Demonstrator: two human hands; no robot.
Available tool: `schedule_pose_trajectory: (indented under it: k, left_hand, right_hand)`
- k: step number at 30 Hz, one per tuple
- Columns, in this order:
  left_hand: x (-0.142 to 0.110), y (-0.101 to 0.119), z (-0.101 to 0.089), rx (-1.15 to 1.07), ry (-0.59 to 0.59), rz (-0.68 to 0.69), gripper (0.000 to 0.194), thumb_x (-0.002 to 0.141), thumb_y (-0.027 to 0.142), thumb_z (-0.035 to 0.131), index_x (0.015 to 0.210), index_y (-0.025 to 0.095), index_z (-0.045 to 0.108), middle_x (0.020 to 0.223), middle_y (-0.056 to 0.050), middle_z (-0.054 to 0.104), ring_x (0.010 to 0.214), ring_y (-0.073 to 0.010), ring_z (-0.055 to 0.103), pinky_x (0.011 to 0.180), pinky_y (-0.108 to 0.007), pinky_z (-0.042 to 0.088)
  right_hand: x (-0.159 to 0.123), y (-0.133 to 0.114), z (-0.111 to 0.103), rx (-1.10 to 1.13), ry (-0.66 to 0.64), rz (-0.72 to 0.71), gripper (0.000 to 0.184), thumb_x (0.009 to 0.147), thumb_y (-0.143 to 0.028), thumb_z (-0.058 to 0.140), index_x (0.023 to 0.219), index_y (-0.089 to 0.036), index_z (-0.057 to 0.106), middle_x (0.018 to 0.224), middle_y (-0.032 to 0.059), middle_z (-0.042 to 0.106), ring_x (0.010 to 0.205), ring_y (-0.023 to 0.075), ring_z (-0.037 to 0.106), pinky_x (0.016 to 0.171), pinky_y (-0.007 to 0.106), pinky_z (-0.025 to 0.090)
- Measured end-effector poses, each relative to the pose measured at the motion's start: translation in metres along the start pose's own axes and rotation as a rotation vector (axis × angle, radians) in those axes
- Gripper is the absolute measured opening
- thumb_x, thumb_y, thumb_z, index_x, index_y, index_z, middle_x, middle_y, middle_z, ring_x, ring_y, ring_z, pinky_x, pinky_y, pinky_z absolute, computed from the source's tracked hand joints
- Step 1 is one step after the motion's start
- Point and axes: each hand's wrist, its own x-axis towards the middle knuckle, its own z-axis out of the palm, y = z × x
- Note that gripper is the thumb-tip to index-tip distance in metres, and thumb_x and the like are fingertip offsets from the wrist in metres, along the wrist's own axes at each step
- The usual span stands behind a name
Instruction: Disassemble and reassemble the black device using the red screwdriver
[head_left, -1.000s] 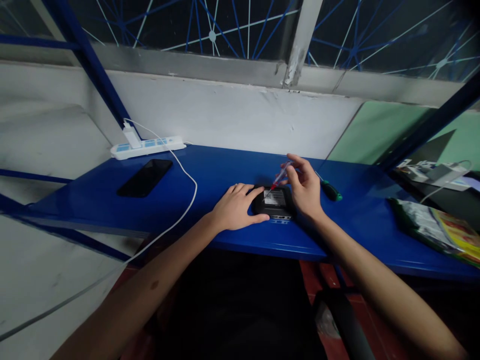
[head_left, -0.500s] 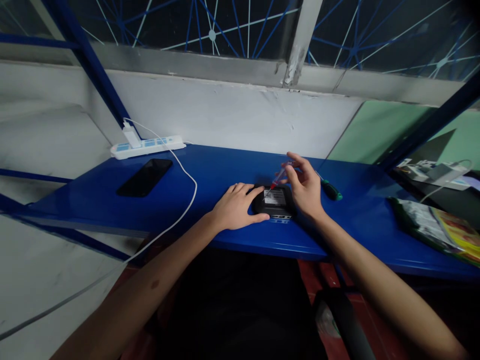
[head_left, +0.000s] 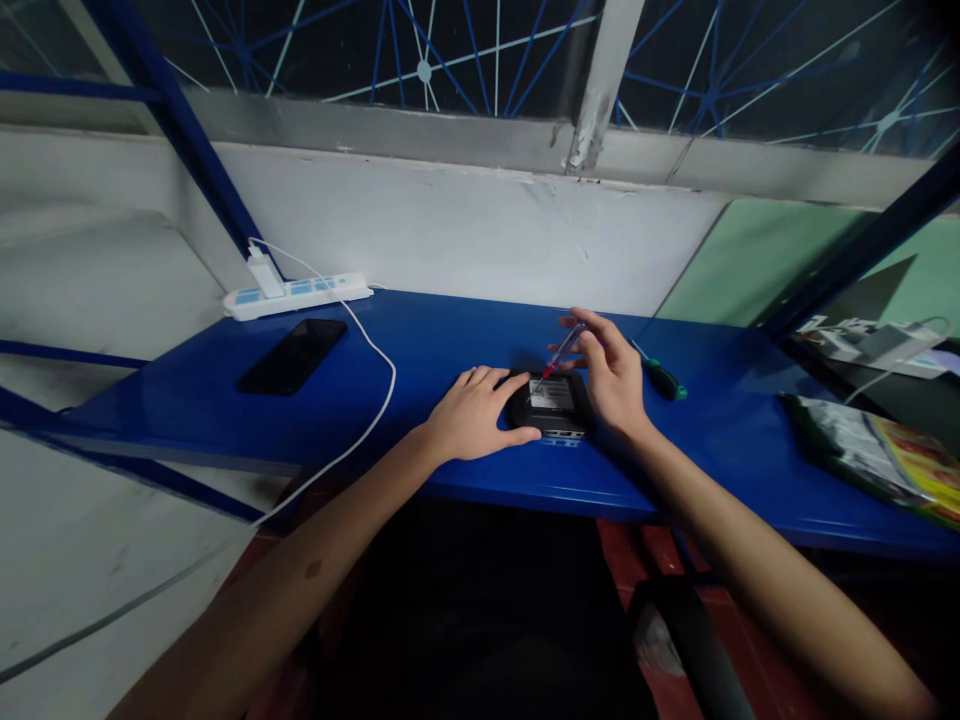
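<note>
A small black electronic box lies label side up on the blue tabletop, a row of ports along its near side. Gripping its left end is my left hand, index finger at the top left corner and thumb along the near edge. My right hand holds a screwdriver with a clear purplish handle and a red collar. Its thin shaft slants down to the left, the tip at the left part of the box near my left index finger. What exactly the tip touches is too small to tell.
A second screwdriver, green and black, lies right of my right hand. At the left are a black phone, a white power strip with a plugged-in charger, and its trailing cable. A shiny packet lies at the right.
Both hands stay in the same places on the box and screwdriver. My right fingers shift slightly around the handle, and the screwdriver keeps nearly the same slant.
</note>
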Motion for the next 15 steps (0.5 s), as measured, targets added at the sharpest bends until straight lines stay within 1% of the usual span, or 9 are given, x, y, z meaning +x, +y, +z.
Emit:
schedule_pose_trajectory:
  k: [3, 5, 8, 12, 14, 15]
  left_hand:
    - [0.0002, -0.0003, 0.0003, 0.004, -0.007, -0.009, 0.085, 0.087, 0.081, 0.042, 0.152, 0.027, 0.037, 0.150, -0.014, 0.047, 0.137, -0.0363, 0.042, 0.113, -0.055, 0.033]
    - [0.0003, -0.0002, 0.0000, 0.006, -0.018, -0.015, 0.087, 0.087, 0.082, 0.041, 0.152, 0.025, 0.037, 0.150, -0.014, 0.046, 0.137, -0.0370, 0.042, 0.113, -0.055, 0.033]
    - [0.0003, 0.0004, -0.0010, 0.007, -0.027, -0.014, 0.087, 0.087, 0.081, 0.041, 0.152, 0.024, 0.037, 0.150, -0.015, 0.046, 0.137, -0.0371, 0.041, 0.113, -0.055, 0.033]
    - [0.0001, 0.0011, -0.0020, 0.006, -0.026, -0.012, 0.086, 0.087, 0.081, 0.042, 0.152, 0.025, 0.038, 0.150, -0.014, 0.046, 0.137, -0.0373, 0.042, 0.114, -0.055, 0.032]
    - [0.0001, 0.0010, -0.0018, 0.007, -0.020, -0.009, 0.085, 0.087, 0.081, 0.042, 0.152, 0.025, 0.038, 0.149, -0.014, 0.047, 0.137, -0.0368, 0.042, 0.114, -0.055, 0.032]
    - [0.0002, 0.0010, -0.0016, 0.009, -0.018, -0.007, 0.085, 0.088, 0.081, 0.042, 0.152, 0.025, 0.038, 0.149, -0.014, 0.047, 0.137, -0.0365, 0.042, 0.114, -0.054, 0.032]
  right_hand:
    - [0.0001, -0.0005, 0.0003, 0.018, -0.010, 0.003, 0.036, 0.098, -0.046, 0.048, 0.130, -0.033, 0.058, 0.127, 0.0062, 0.068, 0.091, 0.0214, 0.074, 0.068, 0.039, 0.065]
    - [0.0002, -0.0018, 0.0004, 0.022, -0.001, 0.003, 0.034, 0.098, -0.044, 0.050, 0.128, -0.032, 0.060, 0.124, 0.0061, 0.069, 0.089, 0.0210, 0.074, 0.069, 0.039, 0.065]
    - [0.0007, -0.0035, 0.0005, -0.004, 0.025, -0.031, 0.032, 0.096, -0.042, 0.054, 0.125, -0.031, 0.061, 0.112, 0.0050, 0.069, 0.082, 0.0180, 0.072, 0.066, 0.036, 0.065]
    - [0.0016, -0.0042, 0.0005, -0.071, 0.050, -0.067, 0.029, 0.092, -0.042, 0.062, 0.119, -0.030, 0.062, 0.091, 0.0006, 0.061, 0.074, 0.0141, 0.065, 0.061, 0.030, 0.063]
    - [0.0018, -0.0044, 0.0005, -0.078, 0.049, -0.057, 0.028, 0.091, -0.044, 0.063, 0.115, -0.029, 0.063, 0.087, -0.0004, 0.059, 0.072, 0.0134, 0.064, 0.060, 0.029, 0.062]
    - [0.0017, -0.0045, 0.0004, -0.075, 0.046, -0.050, 0.028, 0.091, -0.045, 0.063, 0.114, -0.028, 0.064, 0.089, 0.0000, 0.060, 0.072, 0.0132, 0.065, 0.060, 0.028, 0.062]
